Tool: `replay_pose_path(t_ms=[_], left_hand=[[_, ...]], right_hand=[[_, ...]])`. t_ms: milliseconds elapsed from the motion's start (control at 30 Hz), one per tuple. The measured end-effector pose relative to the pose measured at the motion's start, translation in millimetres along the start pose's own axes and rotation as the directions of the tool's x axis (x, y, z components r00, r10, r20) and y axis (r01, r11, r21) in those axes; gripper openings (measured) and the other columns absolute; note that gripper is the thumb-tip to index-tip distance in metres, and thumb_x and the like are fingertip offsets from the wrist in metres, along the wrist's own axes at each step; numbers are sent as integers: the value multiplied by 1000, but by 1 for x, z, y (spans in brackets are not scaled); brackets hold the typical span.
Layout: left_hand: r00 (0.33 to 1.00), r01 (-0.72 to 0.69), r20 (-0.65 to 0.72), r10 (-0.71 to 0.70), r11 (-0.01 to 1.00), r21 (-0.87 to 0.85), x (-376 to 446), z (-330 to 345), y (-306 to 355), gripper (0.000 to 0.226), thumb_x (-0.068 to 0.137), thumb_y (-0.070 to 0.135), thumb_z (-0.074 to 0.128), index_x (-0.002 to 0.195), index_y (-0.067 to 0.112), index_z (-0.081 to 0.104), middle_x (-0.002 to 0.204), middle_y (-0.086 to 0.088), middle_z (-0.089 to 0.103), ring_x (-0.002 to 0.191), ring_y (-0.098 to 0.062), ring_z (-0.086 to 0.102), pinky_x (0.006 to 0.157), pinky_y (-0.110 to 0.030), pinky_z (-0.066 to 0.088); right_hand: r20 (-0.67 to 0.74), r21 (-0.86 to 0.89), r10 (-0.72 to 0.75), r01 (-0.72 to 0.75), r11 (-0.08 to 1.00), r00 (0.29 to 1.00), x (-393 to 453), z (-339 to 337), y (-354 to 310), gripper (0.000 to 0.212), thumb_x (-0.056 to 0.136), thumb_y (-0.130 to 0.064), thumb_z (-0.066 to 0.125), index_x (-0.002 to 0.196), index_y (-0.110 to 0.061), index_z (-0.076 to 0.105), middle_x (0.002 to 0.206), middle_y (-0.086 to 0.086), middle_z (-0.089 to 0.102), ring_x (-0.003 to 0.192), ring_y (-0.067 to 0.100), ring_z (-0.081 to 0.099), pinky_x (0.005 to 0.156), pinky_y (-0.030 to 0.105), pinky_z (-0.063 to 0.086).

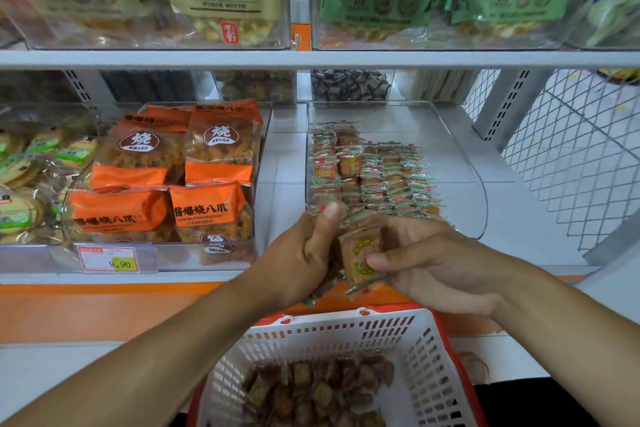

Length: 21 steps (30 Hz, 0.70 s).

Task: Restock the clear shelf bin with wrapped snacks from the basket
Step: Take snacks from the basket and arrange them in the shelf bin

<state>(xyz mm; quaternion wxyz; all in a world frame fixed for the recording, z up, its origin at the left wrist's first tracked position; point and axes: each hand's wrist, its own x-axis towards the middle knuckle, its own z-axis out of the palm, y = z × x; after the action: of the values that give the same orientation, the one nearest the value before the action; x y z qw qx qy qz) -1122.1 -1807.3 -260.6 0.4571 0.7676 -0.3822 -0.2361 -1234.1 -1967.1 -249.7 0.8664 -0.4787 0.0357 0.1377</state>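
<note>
A clear shelf bin (460, 149) stands on the lower shelf, with several small wrapped snacks (374, 170) stacked in rows in its left half. Just in front of the bin, both my hands hold a bunch of the same brown wrapped snacks (360, 253). My left hand (304, 256) grips the bunch from the left with the thumb up. My right hand (426, 263) pinches the front snack from the right. Below them sits a white basket (426, 367) with red trim, and several more wrapped snacks (311, 392) lie on its bottom.
A clear bin of orange snack bags (194, 184) stands to the left with a 9.90 price tag (110, 258). Green-labelled packs (24, 177) lie further left. An upper shelf (311, 59) carries bins of large bags. A white wire mesh panel (571, 156) closes the right side.
</note>
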Motion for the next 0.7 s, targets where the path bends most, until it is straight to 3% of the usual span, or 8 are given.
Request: replay_pose_path(t_ms=[100,200,233,333,400,533,633,700], left_hand=[[997,-74,6,75,997,-6,7,0,1,70,79,77,13,115,34,55,64,25,62,65,11,61,58,-7,41],[997,-80,-18,80,997,14,19,0,7,84,75,79,12,128,28,52,103,16,63,95,2,61,75,-4,38],[998,-66,-23,66,998,14,22,0,11,85,73,81,11,126,29,54,105,13,63,95,2,61,74,-1,37],[998,-61,7,61,998,-16,33,5,22,60,78,77,15,97,40,58,78,22,65,75,20,61,61,5,40],[999,-34,20,35,998,-60,40,7,25,54,81,76,18,84,39,57,66,17,64,64,19,61,56,3,42],[981,154,132,-141,984,-91,55,7,16,97,75,91,12,99,20,73,82,-6,77,78,-15,73,72,-28,57],[967,242,123,-225,958,-152,60,7,13,97,70,96,15,107,29,74,94,3,79,92,-14,74,90,-35,57],[962,270,80,-260,948,-171,61,5,11,102,63,99,16,119,32,69,106,1,77,101,-18,71,95,-40,56]], right_hand=[[11,-71,-13,14,997,1000,1,-6,-5,68,80,20,52,141,-10,50,122,19,63,114,30,61,101,46,49],[18,-104,-42,44,994,999,5,-11,-16,79,81,21,52,147,-20,45,136,22,53,129,36,50,114,54,33],[18,-108,-40,42,993,999,6,-14,-22,78,81,20,52,148,-20,45,138,23,53,130,37,50,114,55,33],[21,-161,-20,23,987,1000,10,-23,-36,78,81,20,52,149,-18,43,136,20,56,125,33,55,110,51,40],[8,-193,-4,6,981,1000,13,-29,-43,80,81,22,51,149,-19,41,127,17,64,113,27,64,107,46,45],[-5,-245,28,-28,969,1000,20,-38,-50,82,78,21,56,146,-25,44,108,13,72,97,23,71,92,40,55],[-13,-237,12,-14,971,1000,29,-43,-55,79,78,23,55,142,-23,46,106,13,74,85,19,74,73,30,61],[-50,-261,-34,20,965,998,38,-53,-60,79,74,21,60,139,-25,52,112,15,72,94,23,72,77,31,59]])
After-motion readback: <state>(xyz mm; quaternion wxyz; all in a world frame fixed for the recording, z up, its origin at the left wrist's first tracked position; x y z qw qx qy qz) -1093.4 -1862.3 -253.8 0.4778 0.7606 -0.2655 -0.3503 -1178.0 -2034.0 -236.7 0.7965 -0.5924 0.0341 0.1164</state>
